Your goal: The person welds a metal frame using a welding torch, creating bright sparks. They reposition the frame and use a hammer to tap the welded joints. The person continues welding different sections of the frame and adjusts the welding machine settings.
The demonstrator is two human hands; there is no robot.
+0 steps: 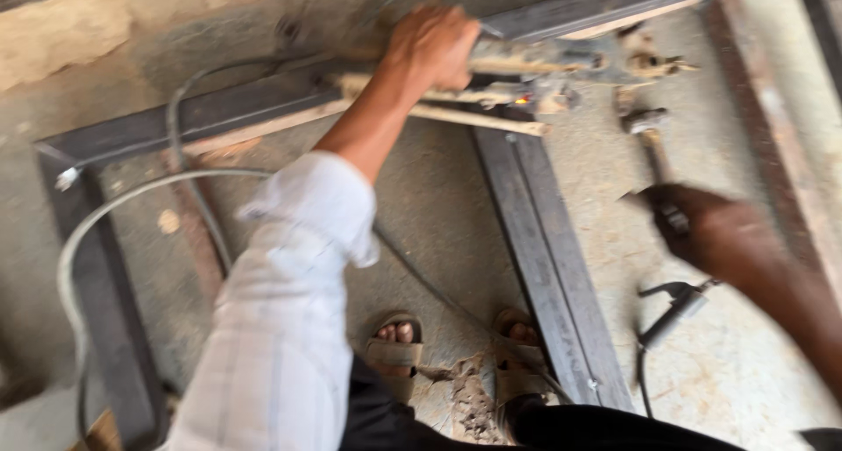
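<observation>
While in right hand (715,232), hammer (653,149) head-away.

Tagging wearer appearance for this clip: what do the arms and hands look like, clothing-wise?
The left arm wears a white long-sleeved shirt with a faint check pattern, its cuff pushed up to about the elbow; the forearm and left hand are bare, with no glove. The right hand and its forearm are bare too, with no sleeve or glove in view, and motion-blurred. No watch or rings can be made out.
</observation>
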